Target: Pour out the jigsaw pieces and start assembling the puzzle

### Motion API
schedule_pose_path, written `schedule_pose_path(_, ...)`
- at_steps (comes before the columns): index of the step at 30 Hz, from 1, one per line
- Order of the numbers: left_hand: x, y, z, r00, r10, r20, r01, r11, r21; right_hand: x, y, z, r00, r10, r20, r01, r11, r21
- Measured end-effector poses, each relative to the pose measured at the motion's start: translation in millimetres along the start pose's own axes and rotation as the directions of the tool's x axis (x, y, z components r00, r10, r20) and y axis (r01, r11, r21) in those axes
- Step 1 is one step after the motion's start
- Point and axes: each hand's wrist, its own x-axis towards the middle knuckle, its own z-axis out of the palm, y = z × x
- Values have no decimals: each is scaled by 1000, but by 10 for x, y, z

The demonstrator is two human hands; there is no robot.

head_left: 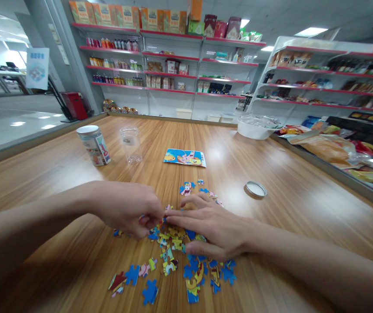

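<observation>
Loose jigsaw pieces, blue and yellow, lie scattered on the wooden table in front of me. My left hand pinches a small puzzle piece between thumb and fingertips, just over the pile. My right hand lies flat with its fingers spread on the joined pieces, its fingertips meeting those of the left hand. A small cluster of pieces sits just beyond the hands.
Farther back lie a picture card, a clear empty jar, a printed jar with a white lid and a loose metal lid. A white bowl and snack packets sit at right; stocked shelves line the back.
</observation>
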Motion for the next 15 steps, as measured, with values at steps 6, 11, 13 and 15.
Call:
schedule_pose_path(6, 356, -206, 188, 922, -81, -379, -107, 887, -450, -18, 114, 86, 920, 95, -381, -60, 993, 102)
schedule_pose_path(11, 693, -239, 494, 814, -229, -534, -187, 767, -614, -21, 235, 148, 744, 447, -496, -353, 894, 277)
schedule_pose_path(13, 727, -244, 537, 781, -224, -583, -198, 797, -571, -7, 249, 167, 696, 530, -485, -377, 844, 382)
schedule_pose_path(15, 714, -266, 541, 718, -199, -666, -178, 873, -454, 3, 262, 177, 671, 564, -481, -366, 817, 446)
